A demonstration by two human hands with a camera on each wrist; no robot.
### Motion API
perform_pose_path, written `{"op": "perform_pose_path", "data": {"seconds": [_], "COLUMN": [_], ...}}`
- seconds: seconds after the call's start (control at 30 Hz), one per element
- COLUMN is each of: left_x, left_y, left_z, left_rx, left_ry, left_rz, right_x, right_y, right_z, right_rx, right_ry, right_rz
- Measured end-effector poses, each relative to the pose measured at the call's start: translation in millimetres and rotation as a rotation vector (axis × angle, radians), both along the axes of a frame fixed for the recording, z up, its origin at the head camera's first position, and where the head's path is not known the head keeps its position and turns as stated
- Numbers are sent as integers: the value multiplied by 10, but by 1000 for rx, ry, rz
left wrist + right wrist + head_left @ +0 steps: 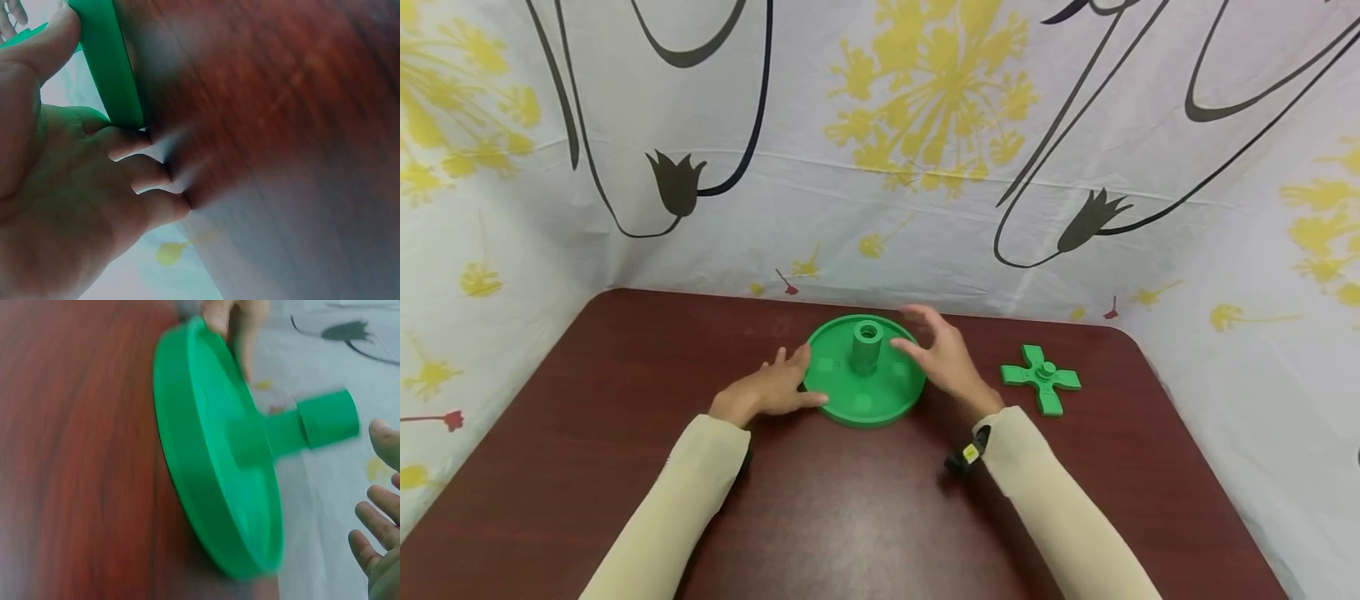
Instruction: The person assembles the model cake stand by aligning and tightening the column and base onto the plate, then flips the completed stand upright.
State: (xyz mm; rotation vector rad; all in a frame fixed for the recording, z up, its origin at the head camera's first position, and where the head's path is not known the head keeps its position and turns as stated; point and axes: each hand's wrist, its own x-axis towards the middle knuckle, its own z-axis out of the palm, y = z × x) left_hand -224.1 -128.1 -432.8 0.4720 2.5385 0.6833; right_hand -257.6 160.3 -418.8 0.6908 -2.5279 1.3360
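A round green disc (865,404) with a raised rim lies on the table. From its middle stands an upright green post (866,348) with a hollow, wider top, also seen in the right wrist view (312,428). My left hand (771,387) rests at the disc's left edge. In the left wrist view its thumb (59,37) lies on the rim, and several fingertips touch the table. My right hand (951,358) hovers over the disc's right side, fingers spread, apart from the post and holding nothing. In the right wrist view its fingers (381,519) are loosely bent.
A green cross-shaped piece (1042,379) with a short round stub lies to the right of the disc. The dark reddish table (850,517) reaches back to a white printed cloth (820,225). A black strap device (970,450) is on the right wrist.
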Motion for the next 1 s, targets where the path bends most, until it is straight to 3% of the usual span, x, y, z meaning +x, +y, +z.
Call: {"op": "perform_pose_path", "data": {"seconds": [0.43, 0.73, 0.83, 1.0], "left_x": [11, 20, 17, 7], "left_y": [3, 2, -8, -4], "left_z": [25, 12, 16, 20], "left_rx": [-2, 11, 0, -2], "left_ry": [-1, -4, 1, 2], "left_rz": [-5, -5, -1, -1], "right_x": [38, 163, 184, 174], "right_y": [1172, 1914, 2088, 2276], "right_z": [151, 24, -51, -133], "right_rx": [221, 283, 331, 443], "right_ry": [-115, -152, -233, -357], "right_rz": [-258, -414, -414, -301]}}
